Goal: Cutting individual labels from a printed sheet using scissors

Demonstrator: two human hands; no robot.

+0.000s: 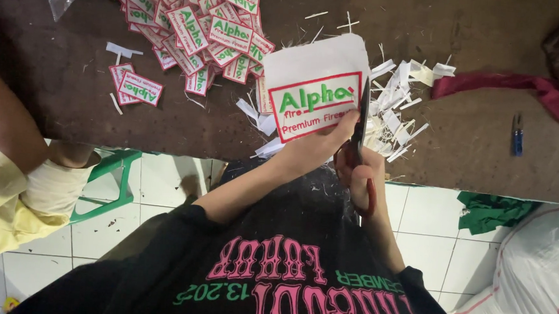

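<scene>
My left hand (315,149) grips the lower edge of a white fabric patch (315,85) with a red border and green lettering, holding it up over the table edge. My right hand (359,171) is closed in the red handles of a pair of scissors (362,117), whose dark blades run up along the patch's right edge. Beside the blades, white trimmed strips (395,122) lie heaped on the dark brown table (475,130).
A pile of several finished patches (197,22) lies at the top left, two loose ones (132,84) nearer. Another person's arm (4,114) rests at left by a green stool (113,182). Red cloth (536,88), a blue lighter (517,136), green cloth (493,212) and a white sack (537,283) sit right.
</scene>
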